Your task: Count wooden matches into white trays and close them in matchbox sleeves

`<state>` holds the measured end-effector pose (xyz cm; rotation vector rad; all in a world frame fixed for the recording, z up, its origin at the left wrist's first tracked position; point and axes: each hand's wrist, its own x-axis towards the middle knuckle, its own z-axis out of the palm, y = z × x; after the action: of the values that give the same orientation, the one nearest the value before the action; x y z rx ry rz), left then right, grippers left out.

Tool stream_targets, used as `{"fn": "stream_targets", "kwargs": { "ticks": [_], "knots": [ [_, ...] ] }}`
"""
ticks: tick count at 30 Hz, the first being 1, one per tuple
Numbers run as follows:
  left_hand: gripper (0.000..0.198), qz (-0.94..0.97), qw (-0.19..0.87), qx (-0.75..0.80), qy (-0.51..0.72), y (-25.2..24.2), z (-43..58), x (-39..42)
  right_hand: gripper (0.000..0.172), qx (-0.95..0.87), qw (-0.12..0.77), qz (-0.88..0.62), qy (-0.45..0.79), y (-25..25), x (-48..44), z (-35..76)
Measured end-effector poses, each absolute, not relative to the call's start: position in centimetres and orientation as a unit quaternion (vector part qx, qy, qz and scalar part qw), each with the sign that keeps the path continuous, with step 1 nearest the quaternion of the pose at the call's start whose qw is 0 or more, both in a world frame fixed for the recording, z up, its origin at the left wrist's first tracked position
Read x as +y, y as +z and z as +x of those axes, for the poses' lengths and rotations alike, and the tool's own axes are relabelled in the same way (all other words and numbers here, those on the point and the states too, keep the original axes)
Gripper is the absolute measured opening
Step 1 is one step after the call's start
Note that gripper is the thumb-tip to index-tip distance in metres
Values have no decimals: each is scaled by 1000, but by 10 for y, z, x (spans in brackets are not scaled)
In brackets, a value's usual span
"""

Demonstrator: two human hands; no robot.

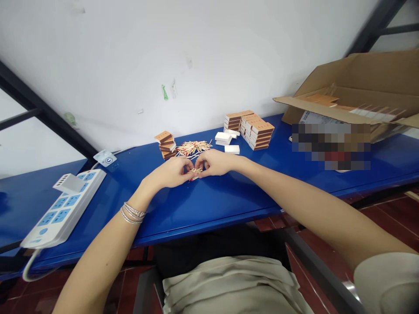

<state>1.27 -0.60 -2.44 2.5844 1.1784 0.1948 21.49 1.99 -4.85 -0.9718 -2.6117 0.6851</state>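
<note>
Between my two hands is a small bunch of matches (195, 171), with some red heads showing at its lower edge. My left hand (175, 171) closes on the bunch from the left, fingers curled. From the right, my right hand (214, 163) pinches the same bunch, its fingertips close to those of the left. A loose pile of matches (194, 147) lies just beyond my hands. Left of the pile stands an uneven stack of matchboxes (166, 144). White matchbox trays (223, 138) lie to the right of the pile.
Neatly stacked matchboxes (257, 128) stand against the wall at back right. An open cardboard carton (347, 87) sits at the far right, with a blurred patch before it. A white power strip (70, 205) with a plugged-in adapter lies on the blue table (209, 205) at left.
</note>
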Motion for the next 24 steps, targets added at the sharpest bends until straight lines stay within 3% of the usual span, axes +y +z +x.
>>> {"fn": "stream_targets", "kwargs": {
  "ticks": [10,24],
  "knots": [
    [21,904,131,395,99,-29,11,-1,29,-901,139,-344,226,-52,23,216],
    [22,886,153,419,127,-35,11,3,33,-900,129,-348,228,-49,21,215]
  ]
}}
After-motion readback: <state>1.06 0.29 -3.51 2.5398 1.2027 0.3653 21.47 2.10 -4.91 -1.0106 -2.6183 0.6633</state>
